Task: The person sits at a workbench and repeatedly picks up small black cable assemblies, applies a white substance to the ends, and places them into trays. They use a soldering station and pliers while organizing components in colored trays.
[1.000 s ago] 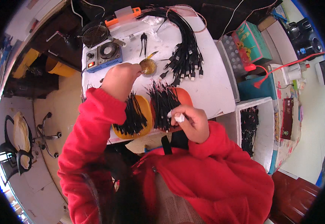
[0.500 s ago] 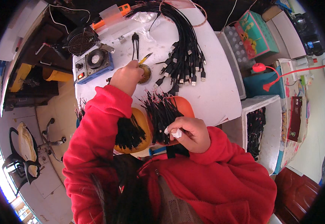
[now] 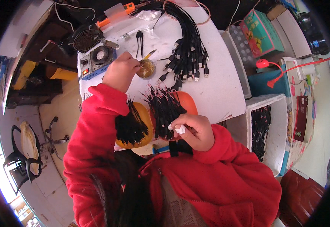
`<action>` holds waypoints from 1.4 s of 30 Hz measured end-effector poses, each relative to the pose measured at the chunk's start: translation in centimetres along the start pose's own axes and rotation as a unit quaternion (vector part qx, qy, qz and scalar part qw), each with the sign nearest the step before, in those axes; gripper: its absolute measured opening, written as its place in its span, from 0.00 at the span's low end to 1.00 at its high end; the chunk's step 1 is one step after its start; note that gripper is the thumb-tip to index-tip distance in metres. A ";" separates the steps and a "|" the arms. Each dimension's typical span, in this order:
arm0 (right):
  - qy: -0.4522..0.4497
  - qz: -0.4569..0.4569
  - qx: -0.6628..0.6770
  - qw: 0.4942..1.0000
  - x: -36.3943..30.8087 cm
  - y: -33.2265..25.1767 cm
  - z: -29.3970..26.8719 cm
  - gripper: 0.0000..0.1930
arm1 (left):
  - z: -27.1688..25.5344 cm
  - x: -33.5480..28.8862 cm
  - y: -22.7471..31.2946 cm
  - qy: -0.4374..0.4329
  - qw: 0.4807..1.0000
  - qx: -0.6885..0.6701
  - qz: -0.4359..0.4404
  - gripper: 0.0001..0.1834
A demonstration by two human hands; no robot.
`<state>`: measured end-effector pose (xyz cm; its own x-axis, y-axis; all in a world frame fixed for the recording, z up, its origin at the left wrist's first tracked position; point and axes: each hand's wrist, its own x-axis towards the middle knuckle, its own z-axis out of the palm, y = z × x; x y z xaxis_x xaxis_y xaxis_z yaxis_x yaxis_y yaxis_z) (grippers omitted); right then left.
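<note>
My left hand (image 3: 121,72) is over the white table with its fingers pinched together, right beside a round tin of amber, resin-like stuff (image 3: 147,69). Anything between those fingertips is hidden. My right hand (image 3: 199,132) is closed in a pinch at the near edge of the orange tray (image 3: 189,103). White wrapping (image 3: 180,129) shows on its thumb and forefinger; what they grip is unclear. Short black cables (image 3: 163,109) with bare pinkish wire ends fill that tray. More black cables (image 3: 131,126) lie in the yellow tray (image 3: 148,134), under my left sleeve.
A bundle of black USB cables (image 3: 189,56) spreads over the far table. A blue control box (image 3: 98,62) with a dial stands far left, by a round fan (image 3: 86,39). A forked black cable piece (image 3: 139,38) lies behind the tin. A white foam box (image 3: 276,99) stands right.
My left hand has drawn back and left from over the tin, uncovering it. My right hand stays nearly in place. The whole view has shifted slightly.
</note>
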<state>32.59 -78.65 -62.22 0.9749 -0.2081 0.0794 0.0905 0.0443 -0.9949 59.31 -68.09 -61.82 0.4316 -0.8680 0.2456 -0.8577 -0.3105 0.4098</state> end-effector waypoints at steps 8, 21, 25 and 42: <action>-0.014 -0.025 -0.023 0.999 -0.7 -0.3 0.7 0.08 | -6.4 -3.0 -3.3 0.090 0.991 0.058 -0.086 0.06; -0.021 0.000 -0.015 1.000 0.2 0.6 0.6 0.07 | -5.4 -1.2 -12.2 0.034 0.973 0.187 -0.130 0.07; -0.033 0.008 -0.029 0.999 0.3 0.8 0.5 0.06 | -5.1 -0.4 -12.4 0.001 0.967 0.218 -0.129 0.06; -0.038 0.001 -0.024 0.999 -1.3 -0.8 1.7 0.07 | -9.0 -4.0 -5.6 0.163 0.979 0.068 -0.100 0.04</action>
<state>31.57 -76.78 -61.43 0.9877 -0.1340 0.0801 0.0803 -0.0035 -0.9968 64.88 -59.38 -57.23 0.6418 -0.6213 0.4495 -0.7668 -0.5293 0.3632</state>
